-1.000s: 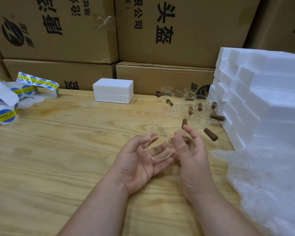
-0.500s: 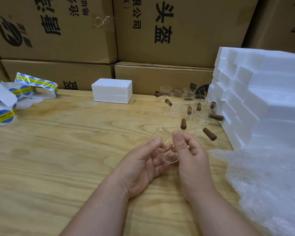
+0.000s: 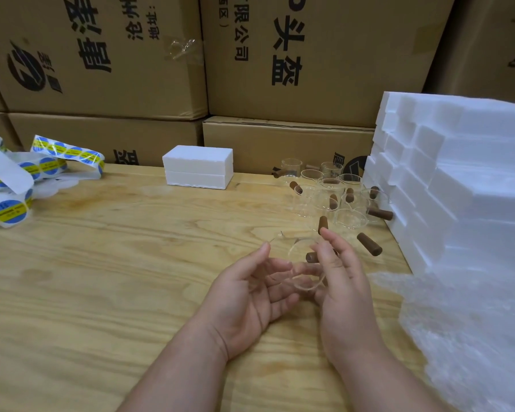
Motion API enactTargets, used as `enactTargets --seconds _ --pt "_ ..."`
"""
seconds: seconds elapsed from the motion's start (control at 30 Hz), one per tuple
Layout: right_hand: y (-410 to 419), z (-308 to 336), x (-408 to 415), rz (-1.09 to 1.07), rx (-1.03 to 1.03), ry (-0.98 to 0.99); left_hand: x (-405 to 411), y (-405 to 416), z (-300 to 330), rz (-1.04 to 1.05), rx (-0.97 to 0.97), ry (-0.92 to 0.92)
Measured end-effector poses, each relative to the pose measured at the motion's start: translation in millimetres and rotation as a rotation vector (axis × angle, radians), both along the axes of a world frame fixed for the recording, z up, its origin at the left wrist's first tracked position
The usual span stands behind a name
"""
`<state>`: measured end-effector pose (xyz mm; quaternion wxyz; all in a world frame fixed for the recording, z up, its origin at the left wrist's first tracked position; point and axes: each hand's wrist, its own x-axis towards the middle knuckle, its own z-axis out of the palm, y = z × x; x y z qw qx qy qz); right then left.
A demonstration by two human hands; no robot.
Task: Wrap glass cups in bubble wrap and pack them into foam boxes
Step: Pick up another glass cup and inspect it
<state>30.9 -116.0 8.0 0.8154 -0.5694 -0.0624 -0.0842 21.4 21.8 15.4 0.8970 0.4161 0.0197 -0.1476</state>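
I hold a clear glass cup (image 3: 304, 273) with a brown wooden handle just above the table, between both hands. My left hand (image 3: 250, 298) lies palm up, its curled fingers cradling the glass and its thumb at the rim. My right hand (image 3: 344, 289) grips the cup's other side, thumb beside the handle and index finger raised. Several more glass cups (image 3: 330, 200) with brown handles stand behind. A closed white foam box (image 3: 198, 168) sits at the back of the table. Bubble wrap (image 3: 473, 337) lies heaped at the right.
A tall stack of white foam boxes (image 3: 458, 179) fills the right side. Rolls of blue and yellow stickers (image 3: 27, 171) lie at the far left. Brown cardboard cartons (image 3: 309, 69) wall off the back of the wooden table (image 3: 101, 278).
Both hands have turned the cup between them. Its brown handle now shows beside my right thumb, and my right index finger has lifted.
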Motion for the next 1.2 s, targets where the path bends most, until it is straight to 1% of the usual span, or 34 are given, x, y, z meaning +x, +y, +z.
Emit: enactTargets --seconds 0.1,0.23,0.33,0.53,0.67,0.77,0.83,0.93,1.07,1.2 --pt "-0.9 -1.4 1.4 -0.016 0.002 0.048 0.8 0.8 0.4 -0.008 -0.038 0.004" --pt "-1.9 -1.0 1.6 0.017 0.017 0.060 1.9 2.0 -0.3 -0.004 -0.069 0.006" --pt "-1.4 -1.2 0.6 0.060 0.007 0.038 3.4 3.8 -2.2 0.044 -0.089 0.044" --pt "1.2 1.3 -2.6 0.105 -0.068 -0.012 3.9 4.3 -0.6 0.071 -0.102 0.087" --pt "1.7 -0.8 -2.2 0.079 -0.137 -0.015 2.6 0.7 0.4 0.089 -0.050 0.076" --pt "0.8 -2.0 -1.9 0.070 -0.124 0.009 0.0 -4.5 0.9 0.080 0.031 0.048" --pt "0.8 -1.7 -1.4 0.067 -0.106 0.008 -2.0 -7.2 1.9 0.071 0.086 0.015" --pt "2.1 -2.1 0.3 -0.014 -0.103 0.032 -5.6 -9.3 1.2 0.030 0.137 -0.070" --pt "3.3 0.5 -0.8 -0.057 -0.035 0.046 -7.8 -9.7 1.1 0.023 0.153 -0.105" --pt "3.0 4.3 -0.7 -0.007 -0.035 0.059 -7.1 -7.6 1.3 0.050 0.132 -0.092"
